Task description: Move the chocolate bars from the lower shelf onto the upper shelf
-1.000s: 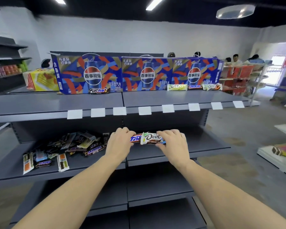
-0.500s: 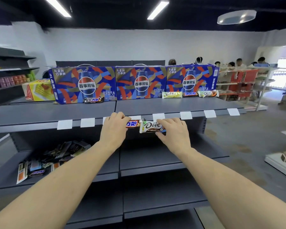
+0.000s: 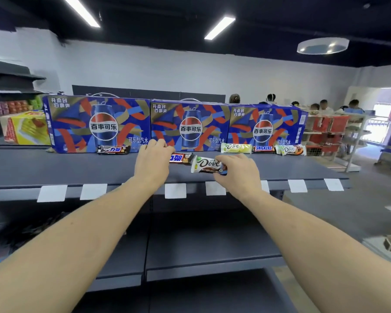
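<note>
Three Pepsi cartons (image 3: 190, 125), six chocolate bars (image 3: 209, 164) — perhaps more below, blurred — two hands (image 3: 151, 162).

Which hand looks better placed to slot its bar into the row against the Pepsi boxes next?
Probably the left. The left hand holds its Snickers bar further back, nearer the Pepsi boxes. The right hand grips the Dove bar closer to the upper shelf front edge.

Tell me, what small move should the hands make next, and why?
Probably push forward and lay both bars down by the cola boxes. The left hand holds a Snickers bar and the right hand a Dove bar over the upper shelf.
</note>
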Action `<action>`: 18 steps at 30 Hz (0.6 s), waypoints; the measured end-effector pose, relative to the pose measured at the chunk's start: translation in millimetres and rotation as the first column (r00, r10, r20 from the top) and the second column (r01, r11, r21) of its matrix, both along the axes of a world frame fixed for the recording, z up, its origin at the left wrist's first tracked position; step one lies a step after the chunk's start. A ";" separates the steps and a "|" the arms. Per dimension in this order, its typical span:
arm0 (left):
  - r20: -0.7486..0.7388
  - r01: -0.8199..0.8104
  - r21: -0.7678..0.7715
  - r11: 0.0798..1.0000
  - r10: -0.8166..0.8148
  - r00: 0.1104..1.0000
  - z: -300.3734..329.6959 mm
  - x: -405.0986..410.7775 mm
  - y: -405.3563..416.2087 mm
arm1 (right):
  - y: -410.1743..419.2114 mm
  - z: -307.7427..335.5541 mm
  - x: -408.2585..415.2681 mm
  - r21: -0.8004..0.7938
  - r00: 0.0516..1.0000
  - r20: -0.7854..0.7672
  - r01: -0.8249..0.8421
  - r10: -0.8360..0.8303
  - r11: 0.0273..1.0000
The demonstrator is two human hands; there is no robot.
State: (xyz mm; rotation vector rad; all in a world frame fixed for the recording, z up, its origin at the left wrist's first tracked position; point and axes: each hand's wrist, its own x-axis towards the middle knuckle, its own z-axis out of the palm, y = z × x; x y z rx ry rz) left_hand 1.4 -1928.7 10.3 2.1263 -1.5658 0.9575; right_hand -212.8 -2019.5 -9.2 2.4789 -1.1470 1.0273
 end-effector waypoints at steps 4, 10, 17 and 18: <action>-0.014 -0.038 0.023 0.999 0.038 0.999 7.8 15.7 -29.2 | -34.0 11.5 14.0 0.056 0.996 -0.087 0.035 -0.030 0.998; -0.064 -0.043 0.038 0.998 0.046 0.997 5.6 38.9 -66.3 | -79.8 9.5 37.8 0.118 0.986 -0.162 0.051 -0.031 0.992; -0.133 -0.023 0.075 0.997 0.033 0.991 3.6 53.1 -109.4 | -137.9 9.0 62.3 0.135 0.975 -0.220 0.049 -0.018 0.990; -0.146 -0.020 0.079 0.997 0.032 0.989 4.1 54.1 -115.8 | -146.6 8.5 65.5 0.134 0.973 -0.232 0.043 -0.011 0.990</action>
